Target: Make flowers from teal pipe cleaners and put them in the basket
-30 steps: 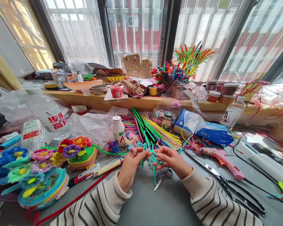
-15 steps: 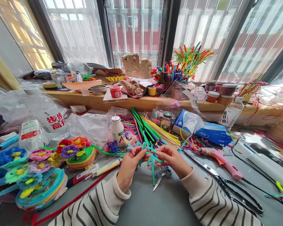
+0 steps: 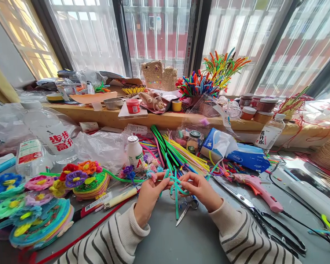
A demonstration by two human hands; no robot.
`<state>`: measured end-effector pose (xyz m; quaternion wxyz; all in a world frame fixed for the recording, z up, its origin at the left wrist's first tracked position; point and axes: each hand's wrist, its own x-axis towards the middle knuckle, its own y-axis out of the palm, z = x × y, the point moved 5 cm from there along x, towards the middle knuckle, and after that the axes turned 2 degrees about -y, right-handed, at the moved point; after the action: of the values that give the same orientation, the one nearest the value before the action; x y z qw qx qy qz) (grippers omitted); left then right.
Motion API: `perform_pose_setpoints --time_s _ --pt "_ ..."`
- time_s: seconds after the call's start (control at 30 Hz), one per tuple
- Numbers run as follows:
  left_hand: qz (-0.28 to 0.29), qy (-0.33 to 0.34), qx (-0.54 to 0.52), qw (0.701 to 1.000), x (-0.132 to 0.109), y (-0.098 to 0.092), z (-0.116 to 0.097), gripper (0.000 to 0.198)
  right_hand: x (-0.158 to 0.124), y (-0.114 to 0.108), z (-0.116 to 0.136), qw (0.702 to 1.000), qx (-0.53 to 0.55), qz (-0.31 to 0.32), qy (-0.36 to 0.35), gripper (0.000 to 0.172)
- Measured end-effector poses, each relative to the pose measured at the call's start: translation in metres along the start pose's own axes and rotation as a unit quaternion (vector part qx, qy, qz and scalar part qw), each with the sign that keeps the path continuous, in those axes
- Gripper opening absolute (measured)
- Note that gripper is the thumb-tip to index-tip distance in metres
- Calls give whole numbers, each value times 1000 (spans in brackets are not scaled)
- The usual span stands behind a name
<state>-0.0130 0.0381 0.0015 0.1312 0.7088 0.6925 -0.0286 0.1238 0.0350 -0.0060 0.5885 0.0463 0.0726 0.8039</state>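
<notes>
Several teal pipe cleaners [image 3: 176,200] cross one another between my hands, with one end hanging down over the table. My left hand [image 3: 151,196] pinches them on the left, thumb against fingers. On the right, my right hand [image 3: 200,190] pinches another part with thumb and forefinger. Just below lie small scissors [image 3: 187,209] with their blades toward me, partly behind the hanging end. Beyond my hands is a bundle of green and black pipe cleaners [image 3: 165,146]. Small pink and blue fuzzy flowers [image 3: 152,170] sit close to my left fingers.
Colourful fuzzy flower pieces [image 3: 41,216] crowd the left. A white bottle [image 3: 134,151] and a small jar [image 3: 194,142] stand behind. To the right are large black-handled scissors [image 3: 280,227], a pink glue gun [image 3: 260,192] with its cord, and a blue tissue pack [image 3: 247,157].
Both hands keep their pinch on the teal pipe cleaners, and the fingers have shifted slightly. The whole view has moved a little, so things on the left sit further left.
</notes>
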Motion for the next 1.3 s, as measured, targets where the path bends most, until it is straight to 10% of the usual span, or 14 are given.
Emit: perform_pose_setpoints --time_s 0.57,1.3 --pt "-31 56 74 995 1 -8 -2 23 -2 0 9 985 -146 12 -95 17" --pt "-33 52 61 996 -1 -7 -3 25 -2 2 2 985 -162 2 -52 25"
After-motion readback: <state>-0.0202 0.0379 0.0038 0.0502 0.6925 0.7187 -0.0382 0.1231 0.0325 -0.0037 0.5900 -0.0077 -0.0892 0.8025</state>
